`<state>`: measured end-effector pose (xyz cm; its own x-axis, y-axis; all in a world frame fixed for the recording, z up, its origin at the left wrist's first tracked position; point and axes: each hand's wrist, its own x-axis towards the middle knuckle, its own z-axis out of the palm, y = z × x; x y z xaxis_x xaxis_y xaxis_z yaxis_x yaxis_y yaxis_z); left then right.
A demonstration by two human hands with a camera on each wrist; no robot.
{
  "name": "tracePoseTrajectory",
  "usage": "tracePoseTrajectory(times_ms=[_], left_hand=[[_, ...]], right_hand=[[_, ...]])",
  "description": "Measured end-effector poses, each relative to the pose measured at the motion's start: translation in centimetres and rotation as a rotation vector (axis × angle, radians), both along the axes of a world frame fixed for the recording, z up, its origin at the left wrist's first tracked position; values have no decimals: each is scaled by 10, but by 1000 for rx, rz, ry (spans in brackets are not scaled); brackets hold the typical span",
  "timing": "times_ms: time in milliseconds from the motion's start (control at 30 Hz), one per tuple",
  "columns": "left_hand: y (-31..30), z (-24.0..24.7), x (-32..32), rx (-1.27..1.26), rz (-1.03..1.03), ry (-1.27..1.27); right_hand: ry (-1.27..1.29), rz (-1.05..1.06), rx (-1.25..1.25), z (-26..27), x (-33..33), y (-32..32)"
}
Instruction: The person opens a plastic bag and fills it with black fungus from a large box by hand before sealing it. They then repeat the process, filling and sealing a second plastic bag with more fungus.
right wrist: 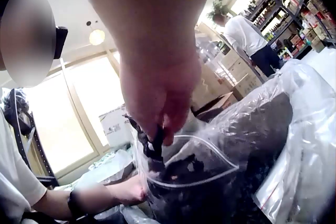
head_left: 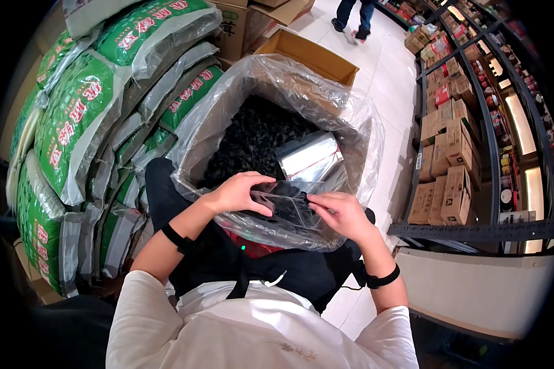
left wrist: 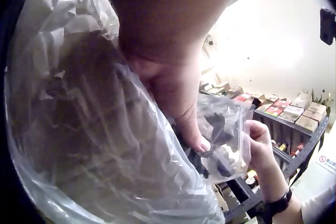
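A clear zip bag (head_left: 283,206) with dark pieces inside is over the near edge of a plastic-lined box (head_left: 194,132). My left hand (head_left: 237,194) grips the bag's left side, its thumb across the film in the left wrist view. At the bag's mouth, my right hand (head_left: 341,214) pinches a dark, crinkled piece (right wrist: 152,142); the zip rim (right wrist: 210,142) bows apart beside those fingers. Dark loose pieces (head_left: 252,132) fill much of the box. A stack of clear, shiny bags (head_left: 311,160) lies on them at the right.
Green and white sacks (head_left: 74,117) are piled at the left. An open carton (head_left: 314,52) stands behind the lined box. Shelving with brown cartons (head_left: 452,147) runs along the right. A person's legs (head_left: 354,15) show on the tiled floor at the top.
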<state>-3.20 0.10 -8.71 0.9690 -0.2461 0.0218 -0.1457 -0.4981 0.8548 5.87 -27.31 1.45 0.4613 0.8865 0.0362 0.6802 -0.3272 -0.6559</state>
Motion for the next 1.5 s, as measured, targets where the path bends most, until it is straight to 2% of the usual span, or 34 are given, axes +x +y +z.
tracePoseTrajectory(times_ms=[100, 167, 200, 267, 333, 433, 467, 533, 633, 767, 933, 1033, 1100, 1167, 1233, 1267, 1333, 1467, 1500], left_hand=[[4, -4, 1, -17, 25, -9], [4, -10, 1, -206, 52, 29], [3, -10, 0, -205, 51, 31], [-1, -10, 0, -266, -6, 45], [-4, -6, -1, -105, -63, -62], [-5, -7, -5, -126, -42, -16], [-5, -5, -6, -137, -53, -3], [-4, -4, -7, -148, -65, 14], [-2, -6, -7, -171, -85, -2], [-7, -4, -7, -157, -154, 19], [-9, -13, -4, -82, -194, 31], [-10, -9, -5, -62, -157, 43], [-11, -8, -4, -101, -101, -23], [-7, -7, -3, -157, -88, 26], [-6, -10, -5, -192, -62, 36], [-7, -11, -5, -191, -66, 40], [-8, -10, -5, -198, -83, 58], [-6, -13, -6, -170, -92, 29], [-5, -9, -6, -143, -101, 33]], right_hand=[[-283, -71, 285, -12, 1, -4], [-360, -31, 306, -12, -3, -1], [-441, 0, 325, -13, -6, 1], [-361, 55, 277, -24, -11, 5], [-183, 76, 209, -24, -12, 12], [-54, 59, 88, -25, -13, 16], [-53, 56, 90, -24, -13, 17], [-16, 191, 45, -20, -12, 19], [32, 187, -11, -19, -19, 16], [-123, 119, -27, -39, -22, 15], [-195, 23, 18, -45, -29, 15], [-301, -58, 145, -47, -33, 14], [-227, -78, 121, -49, -38, 14], [-155, -94, 102, -42, -38, 15], [101, -47, -355, -14, -37, 21], [105, -52, -354, -24, -35, 16], [-7, 125, -200, -49, -31, 7], [44, 133, -148, -49, -42, 8], [6, 78, -149, -47, -43, 9]])
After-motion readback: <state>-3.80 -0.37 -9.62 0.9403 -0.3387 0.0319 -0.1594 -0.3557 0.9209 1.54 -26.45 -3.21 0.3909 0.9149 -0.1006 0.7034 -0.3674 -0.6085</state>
